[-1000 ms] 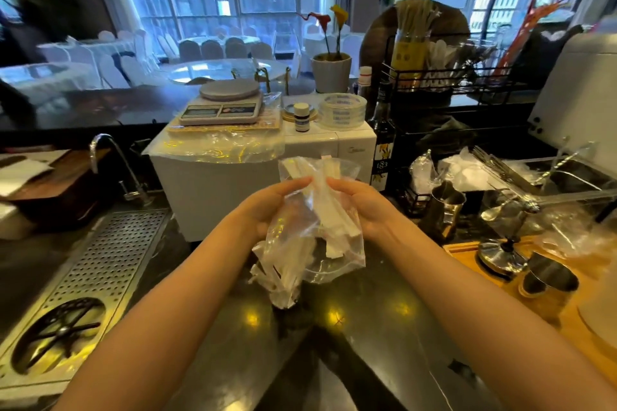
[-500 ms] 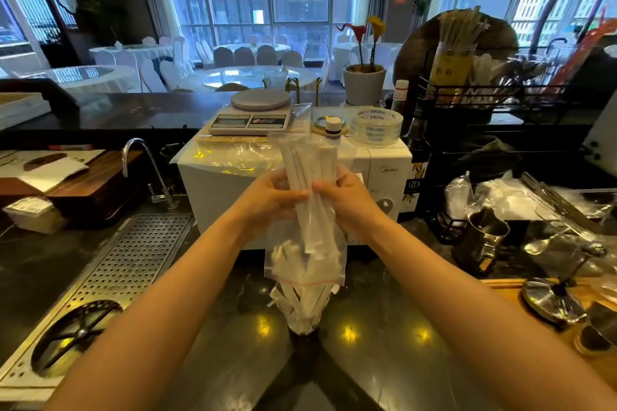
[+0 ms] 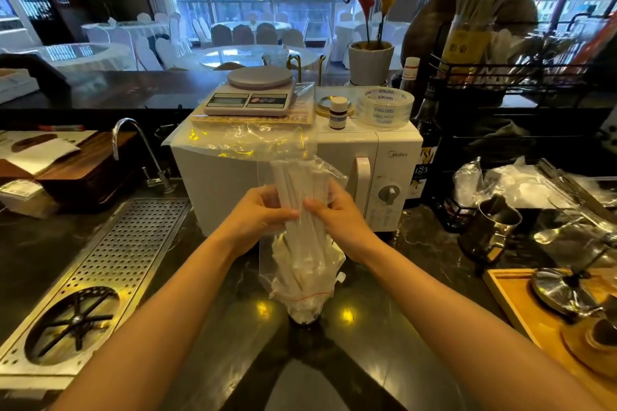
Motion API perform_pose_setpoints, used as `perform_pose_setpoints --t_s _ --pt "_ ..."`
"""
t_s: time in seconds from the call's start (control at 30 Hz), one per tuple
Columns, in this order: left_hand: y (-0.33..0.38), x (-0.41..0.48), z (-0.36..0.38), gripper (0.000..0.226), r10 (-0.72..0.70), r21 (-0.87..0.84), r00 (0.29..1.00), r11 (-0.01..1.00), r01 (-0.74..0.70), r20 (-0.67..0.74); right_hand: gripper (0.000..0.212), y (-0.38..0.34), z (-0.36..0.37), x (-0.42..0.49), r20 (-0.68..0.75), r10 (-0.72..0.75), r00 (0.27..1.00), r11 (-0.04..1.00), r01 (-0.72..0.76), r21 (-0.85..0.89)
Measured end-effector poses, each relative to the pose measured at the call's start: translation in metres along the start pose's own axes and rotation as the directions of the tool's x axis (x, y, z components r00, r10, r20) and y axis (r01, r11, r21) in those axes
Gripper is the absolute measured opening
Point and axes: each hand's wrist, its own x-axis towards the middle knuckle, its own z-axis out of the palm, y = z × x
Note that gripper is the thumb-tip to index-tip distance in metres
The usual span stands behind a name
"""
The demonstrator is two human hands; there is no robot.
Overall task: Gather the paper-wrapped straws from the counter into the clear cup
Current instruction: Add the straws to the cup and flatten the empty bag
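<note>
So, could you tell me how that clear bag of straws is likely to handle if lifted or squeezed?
The clear bag looks thin and crinkled, so probably floppy and slippery. The paper-wrapped straws inside likely keep it upright but could crease. Both hands pinch it easily, suggesting it is light.

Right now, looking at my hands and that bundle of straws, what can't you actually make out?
- Clear cup, head view: only its base shows; the plastic bag and wrapped straws cover the rest.
- Straw count: they overlap inside the crinkled bag.
- Left hand and right hand fingertips: hidden behind the bundle.
- Scale display: too small to read.
</note>
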Motion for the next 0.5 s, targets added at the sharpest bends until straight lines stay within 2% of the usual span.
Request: perform_pose_setpoints --t_s 0.27,0.5 --pt "-0.0010 -0.0037 0.0008 0.041 0.007 -0.026 1.000 1.000 -0.006 0.019 0.030 0.0036 -0.0030 -0.0042 0.040 0.018 0.999 1.000 -0.018 0.013" --pt "0.0054 -0.0046 0.0022 0.028 0.011 0.031 1.000 0.999 -0.011 -0.001 0.030 0.0015 -0.0048 -0.0048 0.014 0.030 0.999 0.998 -0.029 -0.062"
